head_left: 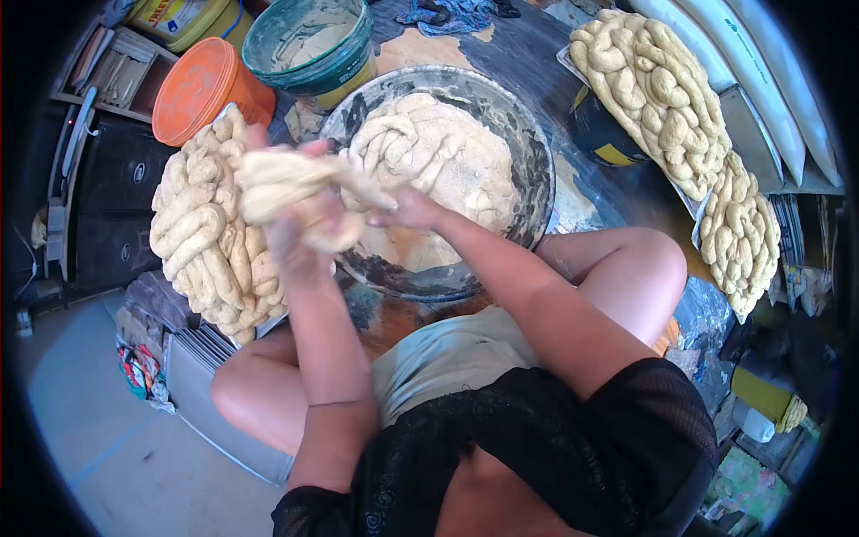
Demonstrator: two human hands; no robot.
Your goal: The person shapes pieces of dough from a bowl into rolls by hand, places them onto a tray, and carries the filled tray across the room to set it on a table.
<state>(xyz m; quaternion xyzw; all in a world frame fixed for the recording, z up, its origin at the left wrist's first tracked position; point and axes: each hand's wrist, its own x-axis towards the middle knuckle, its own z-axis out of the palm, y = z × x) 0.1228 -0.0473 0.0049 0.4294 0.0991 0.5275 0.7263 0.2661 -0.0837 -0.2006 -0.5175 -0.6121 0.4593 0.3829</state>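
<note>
My left hand (300, 246) holds up a looped bundle of pale dough rope (286, 183), blurred by motion, over the left edge of the basin. The fingers are partly hidden behind the dough. My right hand (407, 210) is closed on the tapering end of the same rope, above the basin's left half. Under my hands stands a wide dark basin (532, 170), its inner wall smeared with white. A large floury mass of dough (456, 161) lies in it, with rope shapes on top. Left of my left hand is a heap of thick coiled dough ropes (201, 228).
An orange bucket (192, 89) and a green bucket (309, 54) with pale powder stand behind the basin. At the right are a long tray-load of coiled dough (653, 98), a smaller dough pile (738, 237), a dark bucket (608, 134) and white sacks (761, 72).
</note>
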